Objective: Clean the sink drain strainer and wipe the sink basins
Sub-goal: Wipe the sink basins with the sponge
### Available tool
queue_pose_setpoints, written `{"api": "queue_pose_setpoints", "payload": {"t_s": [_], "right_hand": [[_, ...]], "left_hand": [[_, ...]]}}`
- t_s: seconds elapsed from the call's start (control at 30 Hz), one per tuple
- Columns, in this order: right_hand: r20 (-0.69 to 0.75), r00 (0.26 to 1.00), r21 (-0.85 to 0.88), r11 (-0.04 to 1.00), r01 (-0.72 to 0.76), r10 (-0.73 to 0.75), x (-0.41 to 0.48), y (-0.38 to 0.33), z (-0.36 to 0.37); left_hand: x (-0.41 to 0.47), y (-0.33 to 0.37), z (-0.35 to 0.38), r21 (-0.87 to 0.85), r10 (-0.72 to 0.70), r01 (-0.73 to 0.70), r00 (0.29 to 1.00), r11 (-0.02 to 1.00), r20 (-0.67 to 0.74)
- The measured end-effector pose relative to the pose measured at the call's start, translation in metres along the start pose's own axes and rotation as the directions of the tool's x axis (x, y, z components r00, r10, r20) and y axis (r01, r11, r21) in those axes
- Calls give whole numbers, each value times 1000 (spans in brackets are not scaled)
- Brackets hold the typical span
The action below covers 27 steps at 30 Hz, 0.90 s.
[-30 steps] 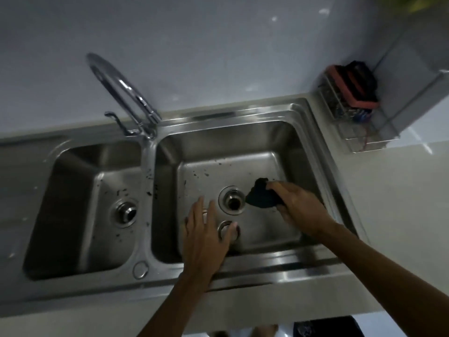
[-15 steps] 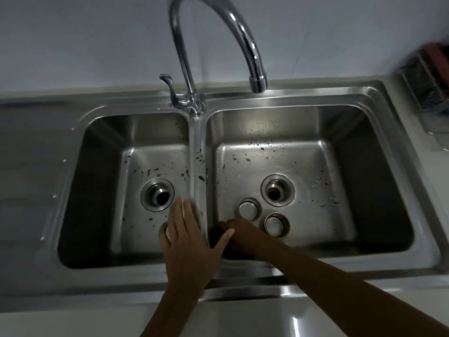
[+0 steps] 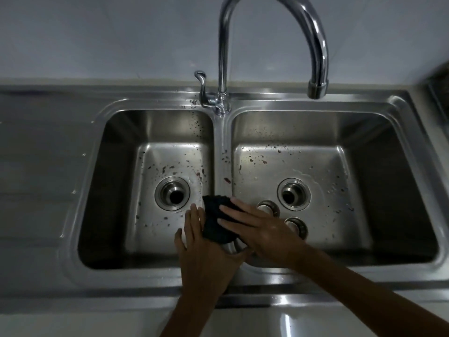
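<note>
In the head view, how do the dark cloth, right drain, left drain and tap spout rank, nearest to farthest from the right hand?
From the right hand:
1. dark cloth, under its fingers
2. right drain, just behind
3. left drain, across the divider
4. tap spout, at the back

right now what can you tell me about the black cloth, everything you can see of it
The black cloth is a small, dark, soft-looking rag with a rough, knit-like texture, bunched rather than spread flat. It lies on the near end of the sink divider, slightly overhanging the left basin. The right hand presses straight fingers onto its right part; the left hand rests against its lower left edge. Whether it is wet cannot be told.
</note>
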State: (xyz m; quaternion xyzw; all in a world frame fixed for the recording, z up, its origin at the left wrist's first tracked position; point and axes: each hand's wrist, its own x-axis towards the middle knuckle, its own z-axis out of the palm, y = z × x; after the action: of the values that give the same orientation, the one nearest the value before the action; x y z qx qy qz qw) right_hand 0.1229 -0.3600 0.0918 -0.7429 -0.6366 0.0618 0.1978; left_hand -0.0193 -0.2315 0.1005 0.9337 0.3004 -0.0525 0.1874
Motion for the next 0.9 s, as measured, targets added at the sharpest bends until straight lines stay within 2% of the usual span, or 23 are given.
{"api": "queue_pose_setpoints", "payload": {"t_s": [0.07, 0.2, 0.37, 0.43, 0.53, 0.6, 0.67, 0.73, 0.77, 0.8, 0.87, 0.9], "right_hand": [[19, 999, -64, 998, -26, 27, 19, 13, 3], [-12, 965, -56, 963, -264, 263, 76, 69, -6], [-54, 893, 59, 894, -443, 446, 139, 110, -17], [-71, 899, 92, 900, -425, 432, 129, 101, -14], [-61, 971, 82, 970, -228, 233, 83, 81, -7], [-24, 991, 112, 985, -129, 133, 56, 79, -2], [-38, 977, 153, 968, -201, 209, 46, 96, 5], [-32, 922, 172, 911, -376, 386, 45, 123, 15], [39, 904, 127, 895, -427, 426, 44, 137, 23], [144, 904, 59, 908, -414, 403, 43, 148, 34], [342, 913, -73, 975, -210, 223, 38, 160, 60], [421, 894, -122, 986, -112, 154, 37, 162, 74]], "left_hand": [[1, -1, 1, -1, -27, 27, 1000, 1000, 14], [7, 1, 5, 38, -75, 72, 995, 997, 70], [31, 16, 7, -3, 101, -101, 995, 995, -17], [48, 25, 6, -9, 87, -88, 995, 996, -43], [65, 33, 4, -2, 90, -91, 994, 996, -61], [67, 37, 6, 21, 123, -122, 990, 992, -72], [67, 40, 9, 77, 146, -140, 986, 987, -86], [72, 40, 12, 144, 153, -139, 984, 980, -92], [75, 39, 13, 175, 159, -142, 984, 974, -84], [79, 39, 12, 201, 169, -150, 983, 968, -78], [88, 40, 13, 229, 186, -161, 978, 960, -92], [93, 41, 14, 234, 189, -162, 977, 959, -98]]}}
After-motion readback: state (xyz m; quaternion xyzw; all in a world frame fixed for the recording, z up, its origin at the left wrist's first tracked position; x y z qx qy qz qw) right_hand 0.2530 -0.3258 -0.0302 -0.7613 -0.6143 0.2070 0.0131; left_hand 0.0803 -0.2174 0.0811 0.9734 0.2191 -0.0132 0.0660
